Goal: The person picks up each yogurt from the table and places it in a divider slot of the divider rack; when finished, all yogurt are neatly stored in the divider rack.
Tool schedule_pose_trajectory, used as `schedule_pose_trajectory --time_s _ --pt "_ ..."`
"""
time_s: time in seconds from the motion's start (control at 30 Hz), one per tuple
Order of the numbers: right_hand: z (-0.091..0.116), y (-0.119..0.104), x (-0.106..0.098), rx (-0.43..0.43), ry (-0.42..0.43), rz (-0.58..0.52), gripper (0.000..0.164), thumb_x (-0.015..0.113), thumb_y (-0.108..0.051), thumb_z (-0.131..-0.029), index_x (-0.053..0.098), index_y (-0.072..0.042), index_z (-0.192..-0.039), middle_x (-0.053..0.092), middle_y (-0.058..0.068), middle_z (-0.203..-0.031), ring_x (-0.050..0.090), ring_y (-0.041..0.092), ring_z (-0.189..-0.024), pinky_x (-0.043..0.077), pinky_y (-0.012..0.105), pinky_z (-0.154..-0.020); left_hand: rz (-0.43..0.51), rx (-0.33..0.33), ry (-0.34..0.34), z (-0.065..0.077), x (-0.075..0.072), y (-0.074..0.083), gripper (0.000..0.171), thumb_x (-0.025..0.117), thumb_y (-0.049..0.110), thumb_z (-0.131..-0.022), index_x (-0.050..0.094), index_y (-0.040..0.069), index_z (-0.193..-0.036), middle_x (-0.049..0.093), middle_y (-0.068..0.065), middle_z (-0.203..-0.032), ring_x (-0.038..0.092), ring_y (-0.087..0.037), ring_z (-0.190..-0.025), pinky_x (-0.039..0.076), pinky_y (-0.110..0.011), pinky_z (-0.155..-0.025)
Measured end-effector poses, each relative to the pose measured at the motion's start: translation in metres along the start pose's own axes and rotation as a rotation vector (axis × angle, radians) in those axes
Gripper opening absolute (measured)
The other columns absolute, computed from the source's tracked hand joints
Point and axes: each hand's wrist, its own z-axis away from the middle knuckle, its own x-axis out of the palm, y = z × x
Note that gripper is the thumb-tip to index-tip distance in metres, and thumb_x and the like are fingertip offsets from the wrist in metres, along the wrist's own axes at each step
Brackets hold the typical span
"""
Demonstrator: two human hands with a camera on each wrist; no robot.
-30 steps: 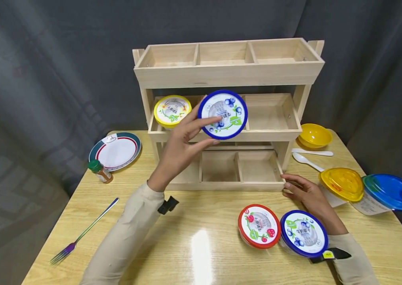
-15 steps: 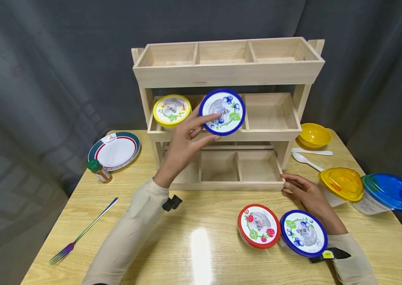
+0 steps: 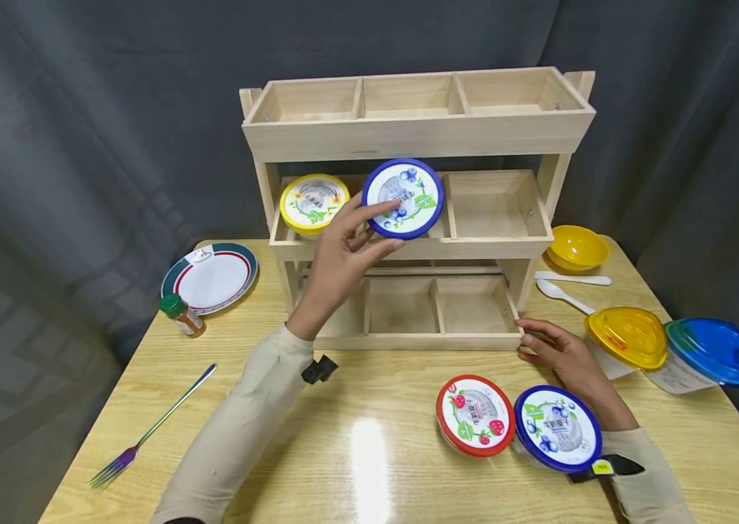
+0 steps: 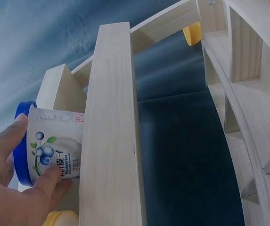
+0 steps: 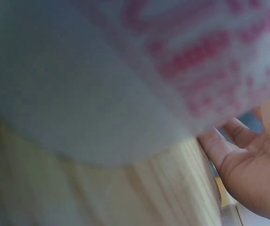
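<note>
Gripping blueberry tub (image 4: 61, 143): left fingers (image 3: 378, 211) | one across lid (image 3: 413, 191) | right fingers (image 3: 544, 330): loose, at rack (image 3: 418, 140)

White blueberry tub (image 4: 61, 129) — blue lid (image 3: 411, 187) on, tilted toward viewer — at wooden rack's (image 3: 418, 140) middle tier (image 3: 474, 249).

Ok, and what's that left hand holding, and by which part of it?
The left hand holds a blueberry tub by its lid and side: one digit lies on the blue lid, others against the printed side wall.
</note>
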Motion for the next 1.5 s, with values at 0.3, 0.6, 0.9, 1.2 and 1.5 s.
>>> schedule_pose_trajectory --time_s 0.3,0.6,0.9,1.2,1.5 --pt "0.0 0.0 0.002 0.016 -0.004 0.015 0.046 0.065 -0.023 -0.112 0.059 -0.006 -0.154 0.055 -0.017 -0.137 0.07 0.003 -0.108 0.06 0.024 -0.093 -0.065 -0.05 0.018 -0.004 0.005 -0.004 0.044 0.084 0.007 -0.096 0.074 0.008 -0.139 0.047 -0.013 -0.164 0.052 -0.028 -0.146 0.054 -0.033 -0.109" --pt "0.0 0.0 0.001 0.0 -0.008 -0.001 0.044 0.064 -0.021 -0.112 0.059 -0.005 -0.153 0.055 -0.018 -0.136 0.07 0.003 -0.107 0.06 0.023 -0.092 -0.138 -0.079 -0.028 -0.009 0.005 -0.006 0.045 0.081 0.014 -0.1 0.071 0.011 -0.144 0.047 -0.017 -0.165 0.052 -0.032 -0.148 0.054 -0.035 -0.11" --pt "0.0 -0.001 0.002 -0.005 -0.008 0.03 0.048 0.063 -0.024 -0.113 0.056 -0.003 -0.155 0.054 -0.014 -0.139 0.07 0.003 -0.108 0.06 0.024 -0.093 -0.211 -0.146 -0.096 -0.008 0.003 -0.002 0.052 0.076 0.018 -0.105 0.062 0.019 -0.155 0.007 -0.019 -0.18 0.028 -0.038 -0.161 0.044 -0.034 -0.118" --pt "-0.001 0.0 0.002 0.009 -0.013 0.03 0.047 0.063 -0.023 -0.113 0.056 -0.005 -0.155 0.053 -0.006 -0.144 0.07 0.002 -0.109 0.06 0.024 -0.093 -0.289 -0.087 -0.085 0.001 0.001 -0.001 0.055 0.076 0.024 -0.105 0.06 0.019 -0.157 0.007 -0.016 -0.181 0.021 -0.036 -0.163 0.042 -0.042 -0.121" --pt "-0.001 -0.002 0.001 0.031 -0.005 0.007 0.046 0.064 -0.024 -0.112 0.058 -0.009 -0.155 0.053 -0.013 -0.139 0.07 0.004 -0.108 0.059 0.023 -0.093 -0.376 0.119 -0.02 0.027 0.005 0.013 0.053 0.077 0.014 -0.103 0.062 0.012 -0.154 0.023 -0.017 -0.178 0.021 -0.029 -0.164 0.022 -0.051 -0.131"
